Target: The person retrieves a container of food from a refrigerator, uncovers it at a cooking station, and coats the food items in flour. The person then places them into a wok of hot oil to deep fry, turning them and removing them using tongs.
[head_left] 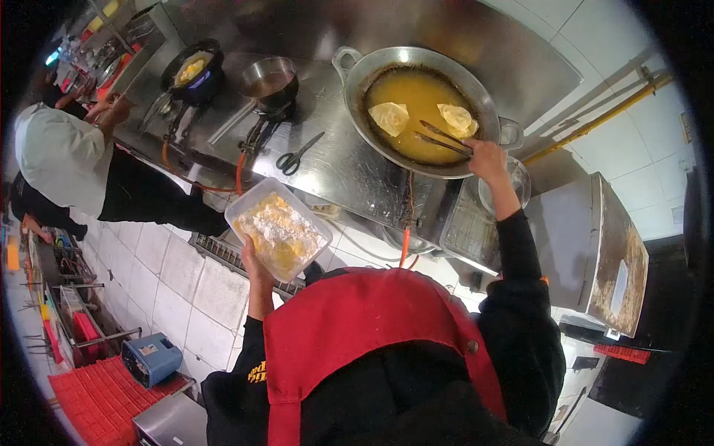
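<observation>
My right hand (489, 163) is closed around a pair of tongs (444, 140), whose two arms reach over the hot-oil wok (348, 74). Two pale, folded dough pieces float in the yellow oil: one dough piece (390, 117) at the left, another dough piece (457, 119) close to the tongs' tips. Whether the tongs touch it I cannot tell. Held up by my left hand (255, 262) at its near left edge is a white plastic container (316, 223). Yellow pieces dusted with white powder fill it.
Black-handled scissors (297, 154) lie on the steel counter (335, 171). Left of them stand a saucepan (269, 83) and a frying pan (195, 74) with yellow food. A co-worker in a white top (63, 156) stands at the left. A wire basket (468, 238) hangs near the counter's right end.
</observation>
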The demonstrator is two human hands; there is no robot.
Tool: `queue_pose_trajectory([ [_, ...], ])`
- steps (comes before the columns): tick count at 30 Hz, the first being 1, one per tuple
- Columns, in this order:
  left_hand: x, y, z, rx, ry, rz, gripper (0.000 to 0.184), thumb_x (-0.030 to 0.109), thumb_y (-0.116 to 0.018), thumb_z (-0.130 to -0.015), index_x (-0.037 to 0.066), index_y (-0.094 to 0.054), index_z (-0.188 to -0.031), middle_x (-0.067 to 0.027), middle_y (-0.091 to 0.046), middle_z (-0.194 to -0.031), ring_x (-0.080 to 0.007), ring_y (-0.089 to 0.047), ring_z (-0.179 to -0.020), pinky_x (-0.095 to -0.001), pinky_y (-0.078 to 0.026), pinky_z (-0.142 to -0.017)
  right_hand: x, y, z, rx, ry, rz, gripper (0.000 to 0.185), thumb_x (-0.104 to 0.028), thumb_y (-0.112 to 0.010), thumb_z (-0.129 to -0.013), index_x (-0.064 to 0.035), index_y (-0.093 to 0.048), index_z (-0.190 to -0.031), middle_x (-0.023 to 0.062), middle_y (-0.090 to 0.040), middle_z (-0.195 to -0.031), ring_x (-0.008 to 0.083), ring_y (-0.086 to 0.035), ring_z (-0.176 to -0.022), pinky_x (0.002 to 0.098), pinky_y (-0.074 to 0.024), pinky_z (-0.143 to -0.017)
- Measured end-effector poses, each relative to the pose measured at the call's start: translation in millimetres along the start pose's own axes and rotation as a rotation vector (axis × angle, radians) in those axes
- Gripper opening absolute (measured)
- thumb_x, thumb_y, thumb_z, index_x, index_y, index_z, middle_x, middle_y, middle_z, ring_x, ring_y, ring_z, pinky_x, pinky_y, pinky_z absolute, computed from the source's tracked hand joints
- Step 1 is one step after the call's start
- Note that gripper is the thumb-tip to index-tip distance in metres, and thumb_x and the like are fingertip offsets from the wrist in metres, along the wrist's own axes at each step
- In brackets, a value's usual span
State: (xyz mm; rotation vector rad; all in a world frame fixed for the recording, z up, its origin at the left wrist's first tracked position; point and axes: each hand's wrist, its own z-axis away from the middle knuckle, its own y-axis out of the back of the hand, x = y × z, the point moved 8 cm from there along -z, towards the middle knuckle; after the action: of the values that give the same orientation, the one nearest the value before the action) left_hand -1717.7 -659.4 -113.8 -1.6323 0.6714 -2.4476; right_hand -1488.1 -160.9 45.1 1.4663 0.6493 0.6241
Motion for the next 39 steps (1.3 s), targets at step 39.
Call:
queue_pose_trajectory([
  [39,-4,-32,9,-0.064,0.136,0.04,0.061,0.047,-0.042,-0.09,0.0,-0.037,-0.127,-0.0145,-0.048,-0.12,-0.0295,-0.052,-0.104,-0.0418,-0.044,-0.087,91,-1,13,0.006,-0.29,-0.164,0.049,-0.018,-0.056,-0.064,-0.0191,-0.061,-0.112,0.0171,-0.059,-0.108,0.0319,-0.056,-0.103,0.04,-0.0442,-0.089],
])
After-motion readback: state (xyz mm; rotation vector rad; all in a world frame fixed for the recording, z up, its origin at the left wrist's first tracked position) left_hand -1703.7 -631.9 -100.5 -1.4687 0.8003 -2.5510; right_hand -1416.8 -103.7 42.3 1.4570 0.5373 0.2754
